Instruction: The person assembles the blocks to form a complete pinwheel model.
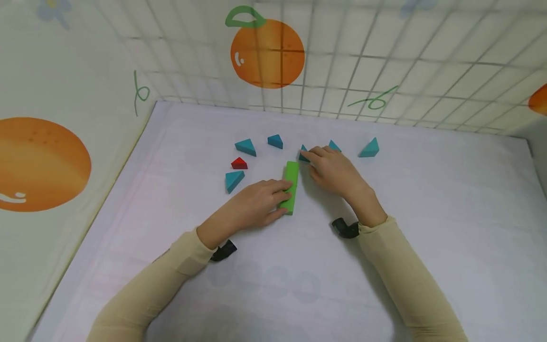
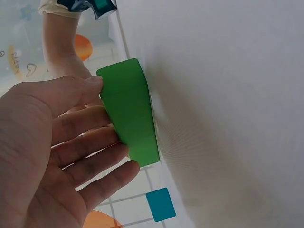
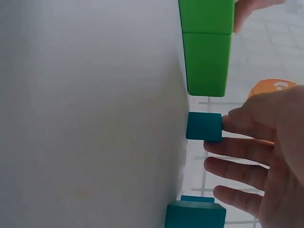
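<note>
Two green rectangular blocks (image 1: 289,203) lie end to end on the table, a seam showing between them in the right wrist view. My left hand (image 1: 258,203) rests its fairly straight fingers along their left side, with the thumb at the near end of the green block (image 2: 128,114). Just beyond the far end, my right hand (image 1: 335,171) pinches a blue triangular block (image 3: 204,126) between thumb and index finger. The other right fingers are extended and touch nothing. Seen from the head, that hand partly covers the pinched block and another blue triangular block (image 1: 334,145) behind it.
Left of the green blocks stand a red triangular block (image 1: 239,164) and several blue ones, among them one blue triangle (image 1: 234,180). Another blue triangular block (image 1: 371,149) stands at the right. A white grid panel (image 1: 333,71) rises along the table's back edge.
</note>
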A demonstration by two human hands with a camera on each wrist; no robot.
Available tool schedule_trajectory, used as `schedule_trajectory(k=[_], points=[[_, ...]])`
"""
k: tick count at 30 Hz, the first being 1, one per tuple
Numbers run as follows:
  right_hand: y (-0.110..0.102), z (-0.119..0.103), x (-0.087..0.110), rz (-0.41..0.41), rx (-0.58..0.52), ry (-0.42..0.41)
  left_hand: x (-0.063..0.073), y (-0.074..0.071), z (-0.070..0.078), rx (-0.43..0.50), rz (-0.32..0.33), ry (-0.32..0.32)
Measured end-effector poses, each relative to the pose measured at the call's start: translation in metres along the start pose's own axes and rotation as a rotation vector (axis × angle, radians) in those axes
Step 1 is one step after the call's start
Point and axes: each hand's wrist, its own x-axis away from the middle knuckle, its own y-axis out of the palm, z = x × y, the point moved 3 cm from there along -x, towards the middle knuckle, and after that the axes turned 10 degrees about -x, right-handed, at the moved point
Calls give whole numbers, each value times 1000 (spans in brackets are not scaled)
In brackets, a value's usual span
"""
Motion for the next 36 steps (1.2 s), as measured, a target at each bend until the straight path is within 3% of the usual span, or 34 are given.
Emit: schedule_trajectory(k=[11, 22, 36], points=[[6, -2, 0, -46, -30, 9, 1, 1, 0, -18, 14, 18], [11, -11, -3, -47, -42, -62, 1, 4, -2, -47, 16, 26], [11, -10, -4, -53, -44, -51, 2, 1, -2, -34, 31, 27]])
